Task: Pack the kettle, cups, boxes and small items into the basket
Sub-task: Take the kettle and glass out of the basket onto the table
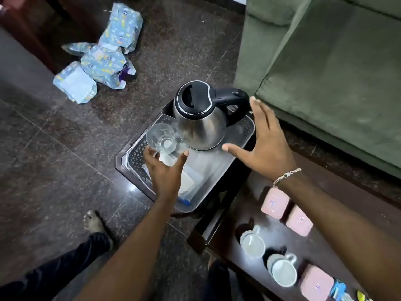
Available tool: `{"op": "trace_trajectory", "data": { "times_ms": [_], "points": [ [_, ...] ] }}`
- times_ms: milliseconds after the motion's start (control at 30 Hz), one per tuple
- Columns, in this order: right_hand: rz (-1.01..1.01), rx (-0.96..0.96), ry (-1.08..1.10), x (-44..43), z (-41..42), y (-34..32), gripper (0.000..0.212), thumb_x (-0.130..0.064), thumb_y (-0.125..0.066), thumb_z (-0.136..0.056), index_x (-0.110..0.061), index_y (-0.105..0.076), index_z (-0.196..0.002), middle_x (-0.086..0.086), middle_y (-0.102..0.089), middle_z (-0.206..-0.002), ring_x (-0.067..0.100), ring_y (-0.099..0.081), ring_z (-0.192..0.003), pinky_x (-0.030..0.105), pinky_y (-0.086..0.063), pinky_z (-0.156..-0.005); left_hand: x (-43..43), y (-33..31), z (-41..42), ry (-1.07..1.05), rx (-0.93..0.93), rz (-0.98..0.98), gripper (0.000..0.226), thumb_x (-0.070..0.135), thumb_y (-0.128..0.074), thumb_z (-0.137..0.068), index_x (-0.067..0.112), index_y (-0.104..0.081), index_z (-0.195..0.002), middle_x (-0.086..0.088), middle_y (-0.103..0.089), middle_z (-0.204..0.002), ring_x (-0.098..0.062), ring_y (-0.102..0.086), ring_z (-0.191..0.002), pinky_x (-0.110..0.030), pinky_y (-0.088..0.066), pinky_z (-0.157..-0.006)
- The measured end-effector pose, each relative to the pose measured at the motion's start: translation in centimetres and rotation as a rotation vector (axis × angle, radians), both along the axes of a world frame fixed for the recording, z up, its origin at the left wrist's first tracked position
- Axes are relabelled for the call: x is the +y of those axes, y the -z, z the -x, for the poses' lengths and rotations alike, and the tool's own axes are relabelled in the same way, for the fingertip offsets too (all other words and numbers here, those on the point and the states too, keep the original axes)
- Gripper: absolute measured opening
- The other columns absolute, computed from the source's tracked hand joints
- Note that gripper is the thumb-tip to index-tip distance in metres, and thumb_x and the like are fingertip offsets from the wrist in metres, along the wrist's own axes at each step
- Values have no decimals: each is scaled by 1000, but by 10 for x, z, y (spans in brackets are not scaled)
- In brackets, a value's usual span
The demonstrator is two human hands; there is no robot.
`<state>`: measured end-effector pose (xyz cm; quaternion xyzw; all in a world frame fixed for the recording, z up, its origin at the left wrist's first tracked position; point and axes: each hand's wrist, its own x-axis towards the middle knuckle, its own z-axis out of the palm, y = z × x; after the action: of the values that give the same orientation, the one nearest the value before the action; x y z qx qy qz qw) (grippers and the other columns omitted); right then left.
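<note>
Both hands, fingers spread

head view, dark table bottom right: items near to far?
Pink box → white cup → second white cup → pink box → pink box.

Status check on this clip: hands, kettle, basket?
Left hand open, fingertips at the clear glass. Right hand open beside the kettle, holding nothing. Kettle and glass in the basket; white cups and pink boxes unpacked on table.
</note>
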<state>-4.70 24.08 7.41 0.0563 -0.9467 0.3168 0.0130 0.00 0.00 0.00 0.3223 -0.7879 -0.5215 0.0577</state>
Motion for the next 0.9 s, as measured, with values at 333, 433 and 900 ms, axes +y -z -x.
{"op": "trace_trajectory", "data": {
  "times_ms": [333, 433, 900],
  "points": [
    [161, -101, -60, -4, 77, 3, 62, -31, -81, -73, -23, -52, -127, -1, -60, -120, 16, -57, -109, 30, -45, -95, -10, 28, 31, -75, 137, -51, 96, 30, -93, -75, 13, -36, -150, -2, -47, -147, -2, -49, -121, 6, -32, -95],
    [120, -212, -116, -5, 99, -3, 38, -25, -85, -71, -18, -57, -96, -2, -63, -85, 15, -57, -77, 31, -41, -66, -11, 32, 37, -78, 141, -55, 95, 27, -93, -75, 13, -37, -150, 2, -47, -148, 0, -45, -126, 8, -29, -95],
    [86, -506, -319, -7, 133, -13, 19, -8, -80, -59, -7, -63, -67, -13, -53, -47, 0, -44, -41, 19, -34, -43, -22, 39, 41, -44, 144, 26, 81, 29, -92, -70, 22, -47, -137, 7, -58, -133, -9, -58, -117, -22, -50, -102]
  ]
}}
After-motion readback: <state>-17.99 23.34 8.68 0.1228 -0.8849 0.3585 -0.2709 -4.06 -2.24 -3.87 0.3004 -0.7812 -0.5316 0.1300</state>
